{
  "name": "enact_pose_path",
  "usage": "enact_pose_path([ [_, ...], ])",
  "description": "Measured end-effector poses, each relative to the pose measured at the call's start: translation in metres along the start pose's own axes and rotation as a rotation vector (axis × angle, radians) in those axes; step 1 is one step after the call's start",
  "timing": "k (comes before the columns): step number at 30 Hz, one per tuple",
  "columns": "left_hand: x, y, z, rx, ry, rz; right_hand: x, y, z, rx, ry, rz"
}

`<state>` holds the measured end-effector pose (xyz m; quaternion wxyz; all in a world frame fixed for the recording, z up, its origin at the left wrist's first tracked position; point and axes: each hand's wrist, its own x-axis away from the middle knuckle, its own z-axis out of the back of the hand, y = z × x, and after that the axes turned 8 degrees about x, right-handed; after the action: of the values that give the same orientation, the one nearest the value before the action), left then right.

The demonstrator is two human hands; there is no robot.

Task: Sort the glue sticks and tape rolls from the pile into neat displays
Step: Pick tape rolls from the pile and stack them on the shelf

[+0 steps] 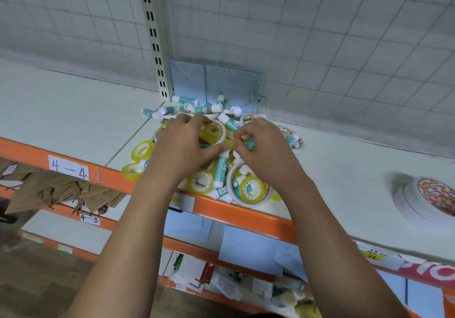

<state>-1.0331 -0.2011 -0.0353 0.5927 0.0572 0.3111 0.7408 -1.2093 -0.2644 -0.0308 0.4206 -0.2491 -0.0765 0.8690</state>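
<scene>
Hands at the pile: the left hand (183, 143) spans a large white tape roll (223, 133), fingers hooked over its far rim and thumb at its near side, apparently gripping it, though the hold is partly hidden. The right hand (266, 148) pinches a teal-and-white glue stick (249, 143) in curled fingers. The pile (200, 182) of glue sticks and yellow tape rolls lies on the white shelf (344, 170), reaching its orange front edge (241, 215). A stack of white rolls (416, 202) sits well apart to the right.

White shelf (64, 121), orange front edge, pile of glue sticks (219, 170) and tape rolls (141, 149), white tape stack (413, 202) apart at right
</scene>
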Motion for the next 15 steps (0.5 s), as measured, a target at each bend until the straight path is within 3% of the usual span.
enact_pose_path([
  [4,-0.008,0.013,-0.002,-0.014,0.042,-0.062,-0.019,0.016,-0.003,0.065,0.040,-0.153],
  [11,-0.011,0.019,-0.012,-0.001,-0.022,-0.084,-0.044,0.038,-0.017,-0.017,-0.190,-0.297],
  [15,-0.012,0.022,-0.012,0.018,-0.026,-0.092,-0.041,0.040,-0.015,-0.048,-0.100,-0.287],
])
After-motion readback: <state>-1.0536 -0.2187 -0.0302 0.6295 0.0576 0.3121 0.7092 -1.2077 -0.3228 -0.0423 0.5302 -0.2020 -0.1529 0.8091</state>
